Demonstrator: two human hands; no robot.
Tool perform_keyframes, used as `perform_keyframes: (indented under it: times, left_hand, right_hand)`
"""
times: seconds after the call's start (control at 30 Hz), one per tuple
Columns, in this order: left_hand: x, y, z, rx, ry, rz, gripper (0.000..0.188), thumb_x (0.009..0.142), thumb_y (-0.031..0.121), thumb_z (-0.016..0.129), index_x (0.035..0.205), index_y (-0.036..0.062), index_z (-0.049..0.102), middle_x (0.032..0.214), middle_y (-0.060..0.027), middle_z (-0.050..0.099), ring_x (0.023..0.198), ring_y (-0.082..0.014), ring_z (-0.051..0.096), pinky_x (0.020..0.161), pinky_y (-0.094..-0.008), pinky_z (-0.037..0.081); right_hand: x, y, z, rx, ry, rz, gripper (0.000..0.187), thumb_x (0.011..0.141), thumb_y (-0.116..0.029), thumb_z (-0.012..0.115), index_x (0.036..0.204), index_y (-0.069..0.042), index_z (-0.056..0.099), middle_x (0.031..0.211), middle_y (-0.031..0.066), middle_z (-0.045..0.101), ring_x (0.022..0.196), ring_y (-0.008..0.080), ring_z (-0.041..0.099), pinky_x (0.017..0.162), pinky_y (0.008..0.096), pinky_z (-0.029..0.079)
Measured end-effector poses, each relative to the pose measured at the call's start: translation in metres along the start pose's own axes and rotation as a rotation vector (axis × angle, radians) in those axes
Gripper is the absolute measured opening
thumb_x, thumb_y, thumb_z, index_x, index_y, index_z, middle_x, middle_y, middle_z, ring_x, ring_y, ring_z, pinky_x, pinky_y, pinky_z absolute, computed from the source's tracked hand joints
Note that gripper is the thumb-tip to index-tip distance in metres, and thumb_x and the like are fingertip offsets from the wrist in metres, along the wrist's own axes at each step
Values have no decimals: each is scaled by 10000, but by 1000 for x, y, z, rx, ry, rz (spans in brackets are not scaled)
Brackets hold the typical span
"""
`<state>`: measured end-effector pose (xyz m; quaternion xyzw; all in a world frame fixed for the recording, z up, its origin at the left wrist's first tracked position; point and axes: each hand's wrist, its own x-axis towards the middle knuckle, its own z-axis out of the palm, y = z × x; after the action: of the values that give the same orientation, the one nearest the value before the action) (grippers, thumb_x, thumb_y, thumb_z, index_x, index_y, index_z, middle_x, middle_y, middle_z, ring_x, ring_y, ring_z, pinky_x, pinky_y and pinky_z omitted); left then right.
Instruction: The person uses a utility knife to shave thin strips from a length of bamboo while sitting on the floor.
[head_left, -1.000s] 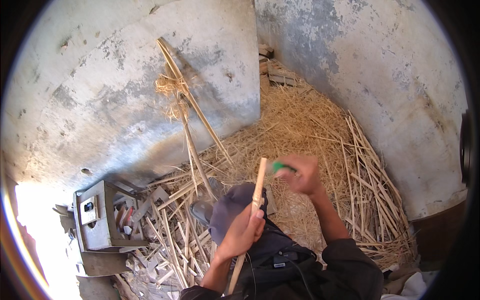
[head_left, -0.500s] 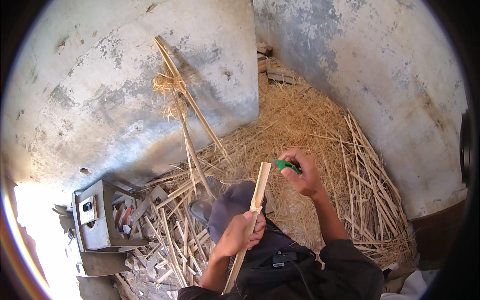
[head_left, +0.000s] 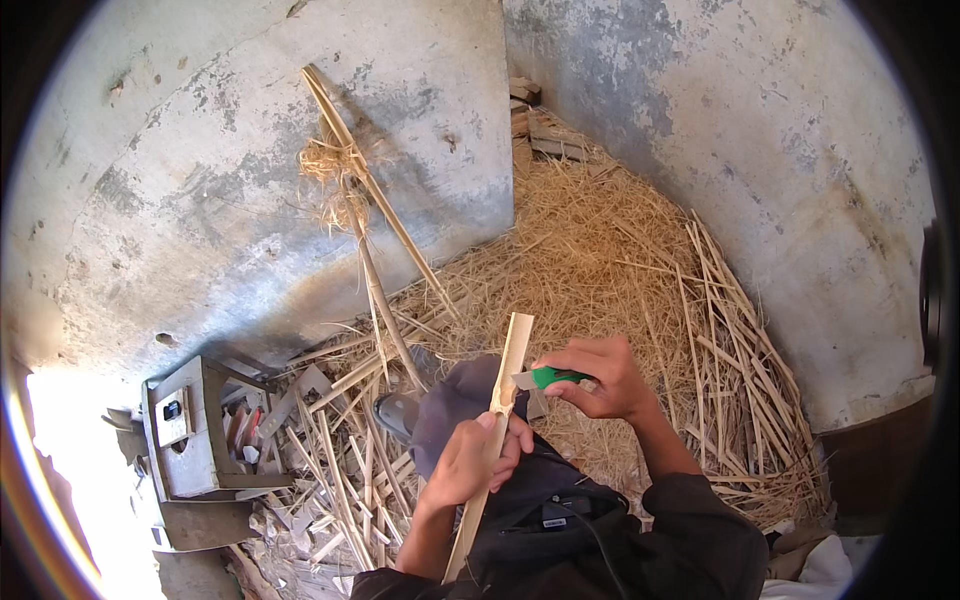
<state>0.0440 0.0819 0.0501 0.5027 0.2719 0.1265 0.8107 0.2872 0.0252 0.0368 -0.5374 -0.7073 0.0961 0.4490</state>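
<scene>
Closed around the lower middle of a pale bamboo strip [head_left: 503, 400]: left hand [head_left: 472, 462], fingers wrapped, thumb pressing the flat face; strip running up and slightly rightward out of that fist to a squared top end, and down-left past the wrist toward the lap. Just right of the fist and a little above it, right hand [head_left: 598, 378] pinched tight on a green-handled knife [head_left: 545, 378]; blade tip pointing left, meeting the strip's right edge just above the left fingers; blade thus crosswise to the strip's long axis, with the free upper length lying beyond the contact, away from the body. Nearer to the contact point: the right hand, though the left thumb sits close below it. Beneath both hands, dark trousers and a black bag [head_left: 545, 505] on the lap; a grey cap-like cloth [head_left: 450, 410] just left of the fist. Further out, split bamboo offcuts [head_left: 345, 470] strewn to the left, a grey metal box [head_left: 185, 430] beyond them; straw heap [head_left: 600, 250] ahead and to the right; tied bamboo stalks [head_left: 365, 190] leaning on the concrete wall [head_left: 200, 150] far above the grip.
</scene>
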Motion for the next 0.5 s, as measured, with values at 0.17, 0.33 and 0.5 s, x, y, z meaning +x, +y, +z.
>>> perform_keyframes:
  times: [0.17,0.33,0.5]
  left_hand:
    - [0,3,3,70,24,19,640,1104,376,217,999,-120,607,570,-9,426,459,-105,410,453,-263,379]
    - [1,-1,4,132,63,53,618,1112,354,239,917,-106,603,565,-16,440,459,-102,421,466,-264,389]
    - [0,0,4,209,65,94,615,1118,335,248,818,-79,590,557,-16,450,458,-101,430,478,-263,396]
  right_hand:
    - [-3,-12,-3,-42,44,42,298,847,-359,799,1044,-136,779,749,44,688,571,218,638,500,335,475]
    - [-6,-21,-5,-151,52,102,301,843,-382,799,1047,-162,784,707,23,662,531,213,615,473,337,457]
    - [-5,-25,-7,-264,72,93,297,840,-402,798,1040,-183,794,655,10,614,499,205,588,454,342,437]
